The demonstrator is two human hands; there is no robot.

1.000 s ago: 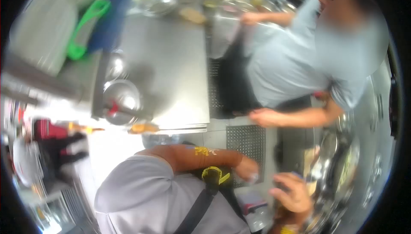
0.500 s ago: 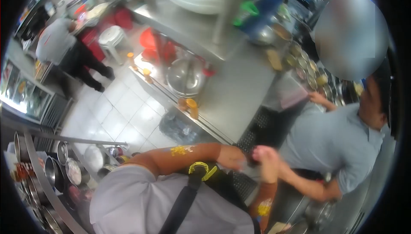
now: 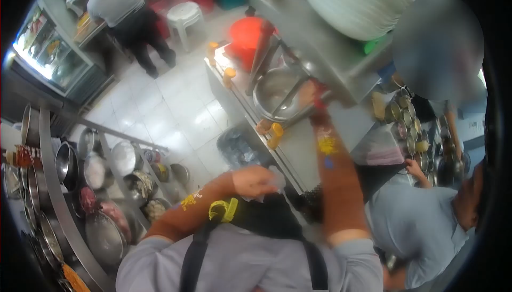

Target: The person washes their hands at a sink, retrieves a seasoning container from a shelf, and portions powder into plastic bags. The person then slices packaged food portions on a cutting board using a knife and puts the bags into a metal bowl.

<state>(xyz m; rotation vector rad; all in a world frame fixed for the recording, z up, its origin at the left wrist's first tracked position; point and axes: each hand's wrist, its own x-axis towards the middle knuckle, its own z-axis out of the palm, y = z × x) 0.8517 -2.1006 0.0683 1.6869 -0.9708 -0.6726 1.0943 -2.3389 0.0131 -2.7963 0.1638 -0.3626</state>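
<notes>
My left hand (image 3: 255,181) is closed in front of my apron. A clear, crumpled piece of plastic (image 3: 276,179) shows at its fingers. My right arm stretches forward over the steel counter, and my right hand (image 3: 307,95) is at the right rim of a large metal bowl (image 3: 265,111). A long utensil handle (image 3: 290,95) slants across that bowl, close to my right fingers. Beside the hand is a red object (image 3: 320,93), too blurred to name. Blur hides whether my right fingers grip anything.
Orange-capped bottles (image 3: 274,136) line the counter edge. A red basin (image 3: 248,36) stands behind the bowl. Overhead, a steel shelf (image 3: 320,41) carries stacked white plates (image 3: 357,4). Racked bowls (image 3: 106,236) fill the left. A co-worker (image 3: 426,228) stands close on my right, another (image 3: 125,14) farther off.
My hands were near each other in front of me. My right hand has moved forward to the bowl, and my left has shifted left. The view has turned.
</notes>
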